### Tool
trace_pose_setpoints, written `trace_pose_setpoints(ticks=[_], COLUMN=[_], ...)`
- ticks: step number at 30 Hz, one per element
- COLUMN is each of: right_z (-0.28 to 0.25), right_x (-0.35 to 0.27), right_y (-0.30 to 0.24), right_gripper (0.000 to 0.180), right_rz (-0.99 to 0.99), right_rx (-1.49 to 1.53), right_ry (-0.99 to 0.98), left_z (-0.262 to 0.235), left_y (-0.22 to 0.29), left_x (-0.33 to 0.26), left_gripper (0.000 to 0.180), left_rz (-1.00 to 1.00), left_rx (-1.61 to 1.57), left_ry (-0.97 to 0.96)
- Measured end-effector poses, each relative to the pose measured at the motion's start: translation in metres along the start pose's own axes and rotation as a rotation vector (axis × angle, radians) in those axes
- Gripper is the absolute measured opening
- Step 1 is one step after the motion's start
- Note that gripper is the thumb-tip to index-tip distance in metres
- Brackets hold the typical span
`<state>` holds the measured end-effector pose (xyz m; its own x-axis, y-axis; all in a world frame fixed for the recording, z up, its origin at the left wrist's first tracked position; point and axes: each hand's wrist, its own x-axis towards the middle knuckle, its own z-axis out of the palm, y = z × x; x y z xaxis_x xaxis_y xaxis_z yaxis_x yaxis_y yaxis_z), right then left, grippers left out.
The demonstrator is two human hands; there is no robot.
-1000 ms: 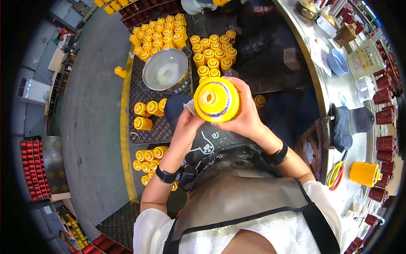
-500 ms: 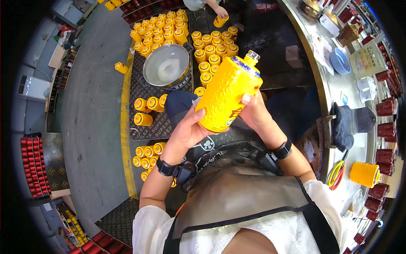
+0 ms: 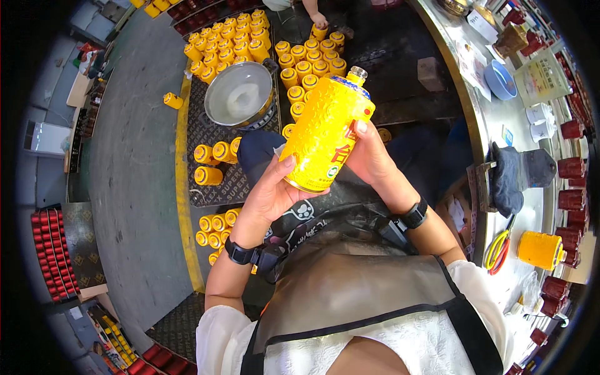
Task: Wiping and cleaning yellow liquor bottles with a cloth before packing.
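Between my two hands is a large yellow bottle [image 3: 322,134] with a textured surface, red lettering, a blue-patterned shoulder and a clear glass neck. It is held tilted, neck up and to the right, above my lap. Fingers of my left hand [image 3: 272,190] wrap round its base, with a bit of pale cloth or paper showing beside them. Higher on its right side, my right hand [image 3: 370,153] grips with the thumb on the front; its other fingers are hidden behind. Beyond the bottle stands a metal pot [image 3: 240,94] holding cloudy liquid.
Many yellow bottles [image 3: 228,44] stand in rows on dark mats ahead, with more [image 3: 215,225] near my left. Another person's hand [image 3: 319,19] touches one at the back. On the right-hand bench [image 3: 494,150] lie a blue bowl [image 3: 501,80], scissors [image 3: 498,250], dark cloth [image 3: 506,181] and a yellow bottle [image 3: 540,250].
The bottle has turned in my hands, so more of its red lettering faces me, and it has shifted slightly left. The other person's hand has lowered a bottle among the rows.
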<state>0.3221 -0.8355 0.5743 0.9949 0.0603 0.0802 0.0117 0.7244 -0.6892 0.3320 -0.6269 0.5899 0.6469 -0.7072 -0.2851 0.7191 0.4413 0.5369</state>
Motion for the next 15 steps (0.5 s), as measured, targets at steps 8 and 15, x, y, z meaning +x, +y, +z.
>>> trace_pose_setpoints(ticks=[8,15], right_z=[-0.002,0.004], right_x=[0.006,-0.01], right_y=[-0.002,-0.023], right_gripper=[0.073,0.058], right_rz=[0.032,-0.129], right_rx=[0.13,0.172], right_ry=[-0.036,0.05], left_z=[-0.011,-0.008], left_y=[-0.004,-0.007], left_x=[0.002,0.007], left_gripper=[0.058,0.066], left_rz=[-0.049,-0.097], left_rx=[-0.097,0.01], left_ry=[-0.012,0.025])
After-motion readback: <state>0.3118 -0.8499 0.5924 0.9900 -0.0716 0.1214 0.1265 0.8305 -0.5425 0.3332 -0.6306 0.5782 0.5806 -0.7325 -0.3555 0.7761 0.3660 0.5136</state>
